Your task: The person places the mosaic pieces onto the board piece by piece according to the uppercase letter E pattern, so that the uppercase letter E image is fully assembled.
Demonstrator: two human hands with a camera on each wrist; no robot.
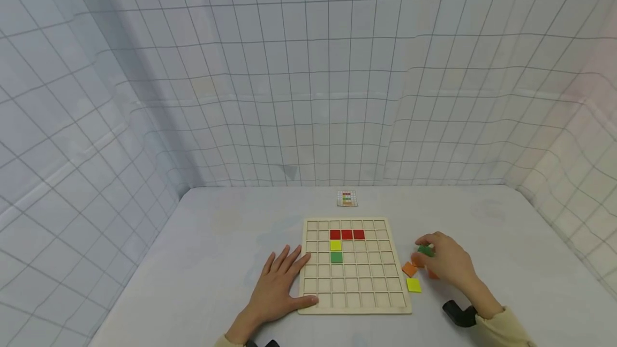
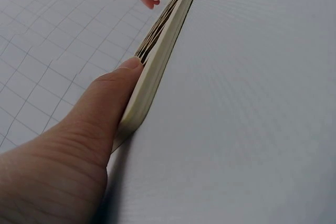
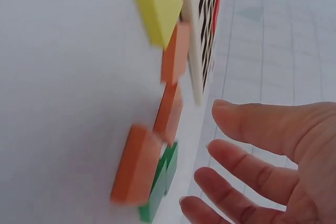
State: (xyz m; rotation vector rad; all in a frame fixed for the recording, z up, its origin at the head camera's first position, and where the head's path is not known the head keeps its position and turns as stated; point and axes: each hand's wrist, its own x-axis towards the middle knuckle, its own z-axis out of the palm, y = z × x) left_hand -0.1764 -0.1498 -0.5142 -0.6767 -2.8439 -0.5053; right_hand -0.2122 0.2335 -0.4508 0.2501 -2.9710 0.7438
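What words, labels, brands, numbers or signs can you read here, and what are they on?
None: no text can be read in any view.
The small card beyond the board shows a coloured grid; any writing on it is too small to read.
No lettering shows on the board or the loose tiles.
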